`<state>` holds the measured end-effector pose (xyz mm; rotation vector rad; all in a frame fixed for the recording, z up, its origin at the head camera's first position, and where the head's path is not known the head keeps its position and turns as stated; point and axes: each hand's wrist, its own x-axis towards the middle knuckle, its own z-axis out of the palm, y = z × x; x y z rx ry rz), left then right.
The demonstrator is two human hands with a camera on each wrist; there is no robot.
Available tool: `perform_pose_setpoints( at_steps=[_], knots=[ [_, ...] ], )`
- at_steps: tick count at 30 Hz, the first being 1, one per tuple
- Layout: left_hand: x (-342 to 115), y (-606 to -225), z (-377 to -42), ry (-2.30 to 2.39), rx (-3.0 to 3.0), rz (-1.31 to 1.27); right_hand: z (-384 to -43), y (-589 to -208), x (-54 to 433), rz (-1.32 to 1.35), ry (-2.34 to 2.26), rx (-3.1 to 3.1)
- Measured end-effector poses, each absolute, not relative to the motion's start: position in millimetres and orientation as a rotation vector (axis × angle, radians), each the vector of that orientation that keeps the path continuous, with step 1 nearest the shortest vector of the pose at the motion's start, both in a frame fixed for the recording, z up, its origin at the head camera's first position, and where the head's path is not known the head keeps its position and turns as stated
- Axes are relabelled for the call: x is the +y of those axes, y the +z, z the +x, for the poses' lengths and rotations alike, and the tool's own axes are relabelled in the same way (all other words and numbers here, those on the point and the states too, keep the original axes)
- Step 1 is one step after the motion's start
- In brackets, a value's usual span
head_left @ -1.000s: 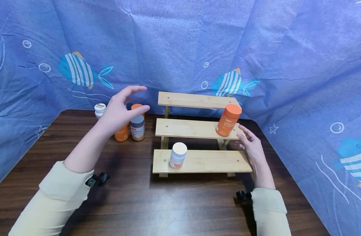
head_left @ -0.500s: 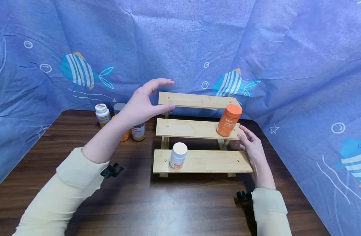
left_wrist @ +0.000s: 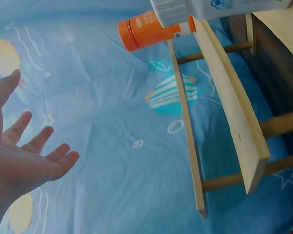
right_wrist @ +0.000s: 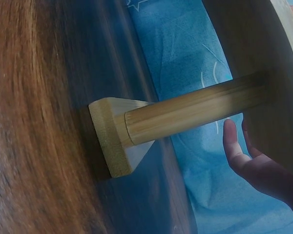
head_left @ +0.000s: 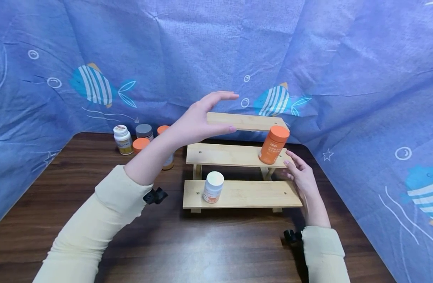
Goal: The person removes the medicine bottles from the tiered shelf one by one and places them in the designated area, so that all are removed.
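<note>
My left hand point(head_left: 204, 122) is raised in front of the top shelf's left part, fingers spread and holding nothing. In the left wrist view the left hand point(left_wrist: 31, 146) appears palm up against blue cloth. My right hand point(head_left: 301, 173) grips the right end of the middle shelf of a three-step wooden rack point(head_left: 230, 154), with fingertips showing below the board. An orange bottle point(head_left: 274, 144) stands at that end, close to the right fingers. Toward the left of the lowest shelf is a white bottle point(head_left: 213, 187). The right wrist view shows fingers point(right_wrist: 230, 139) at the board's underside.
Several bottles stand at the back left of the dark wooden table point(head_left: 216, 247): a white-capped one point(head_left: 123, 140), a grey-capped one point(head_left: 144, 131) and orange-capped ones, partly behind the left arm. A blue fish-print cloth point(head_left: 202, 51) hangs behind and at the sides.
My left hand has moved right, from over the bottles to in front of the top shelf, uncovering the bottles on the left. The right hand, rack and its two bottles stay put.
</note>
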<state>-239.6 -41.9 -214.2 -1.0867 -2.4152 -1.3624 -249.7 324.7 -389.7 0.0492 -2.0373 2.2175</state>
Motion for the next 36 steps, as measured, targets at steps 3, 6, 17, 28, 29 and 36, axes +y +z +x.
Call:
perform_pose_setpoints(
  at_steps=[3, 6, 17, 28, 29, 36],
  knots=[
    [-33, -215, -244, -1.366, -2.405, -1.116, -249, -390, 325, 0.042, 2.222, -2.035],
    [-23, -215, -248, -1.358, -2.394, -1.143, -248, -390, 325, 0.043, 2.214, -2.035],
    [12, -226, -263, -1.254, -2.381, -1.273, -248, -389, 327, 0.047, 2.216, -2.038],
    [43, -246, -281, -1.219, -2.445, -1.345, -249, -390, 327, 0.041, 2.225, -2.036],
    [46, -247, -283, -1.213, -2.463, -1.333, -250, -390, 327, 0.04, 2.221, -2.038],
    [60, -251, -293, -1.204, -2.512, -1.345, -251, -389, 326, 0.052, 2.203, -2.054]
  ],
)
